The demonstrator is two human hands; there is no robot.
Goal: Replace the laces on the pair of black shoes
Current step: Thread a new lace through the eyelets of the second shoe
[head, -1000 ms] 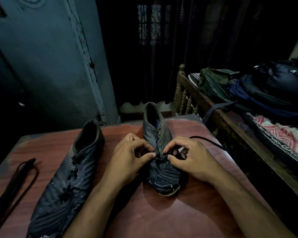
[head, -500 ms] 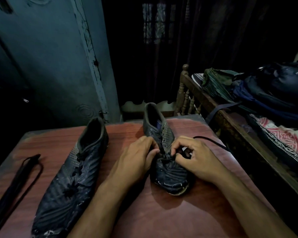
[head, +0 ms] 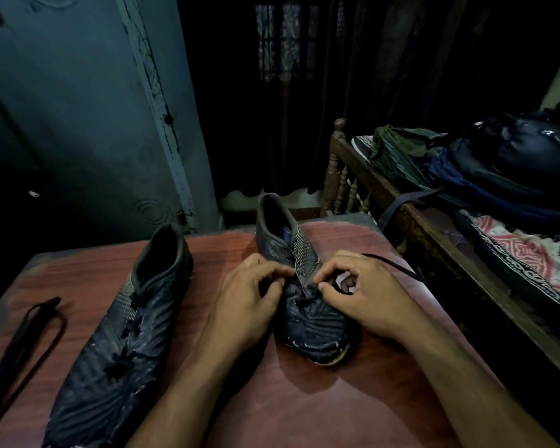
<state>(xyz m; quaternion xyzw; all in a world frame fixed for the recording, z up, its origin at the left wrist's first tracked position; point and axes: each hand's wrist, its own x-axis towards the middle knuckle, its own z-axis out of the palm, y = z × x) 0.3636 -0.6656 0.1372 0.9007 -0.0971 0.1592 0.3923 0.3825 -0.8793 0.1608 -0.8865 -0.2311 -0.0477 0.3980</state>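
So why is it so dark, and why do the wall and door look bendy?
Head view: dim light leaves the black shoes and the room behind murky; hands and the table are lit best. The wide-angle lens curves the door at the edges. The lace stays sharp.

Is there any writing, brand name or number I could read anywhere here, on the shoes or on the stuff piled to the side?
None can be read.
Right shoe and left shoe: only stripes and dots, no brand visible.
Black bag: a small pale mark, too blurred to read.
Patterned cloth: ornament only, no letters.
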